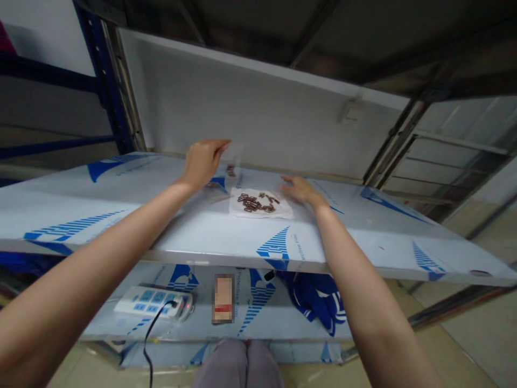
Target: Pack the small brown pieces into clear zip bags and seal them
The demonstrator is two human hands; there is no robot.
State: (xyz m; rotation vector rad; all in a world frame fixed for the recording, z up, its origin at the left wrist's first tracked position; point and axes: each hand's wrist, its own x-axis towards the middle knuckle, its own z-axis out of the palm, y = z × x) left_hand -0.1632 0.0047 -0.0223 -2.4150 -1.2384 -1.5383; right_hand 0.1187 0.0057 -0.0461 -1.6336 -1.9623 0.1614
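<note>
My left hand [203, 160] is raised over the table, its fingers pinching the top of a small clear plastic bag [231, 168]. A few brown pieces show inside the bag. Below and to its right lies a white sheet [262, 214], paper or cloth, I cannot tell which. On the sheet is a heap of small brown link-shaped pieces [250, 202], with several more scattered at the right [270, 199]. Just past the sheet's right edge my right hand [301, 189] hovers with fingers stretched out and somewhat blurred, nothing visible in it.
The tabletop [194, 231] is wrapped in blue-printed protective film. On the shelf beneath are a white power strip [151, 303] with a black cord, a blurred-out boxy item [223, 298] and blue fabric [317, 296]. A blue metal post [105, 75] rises at the left, before a white wall.
</note>
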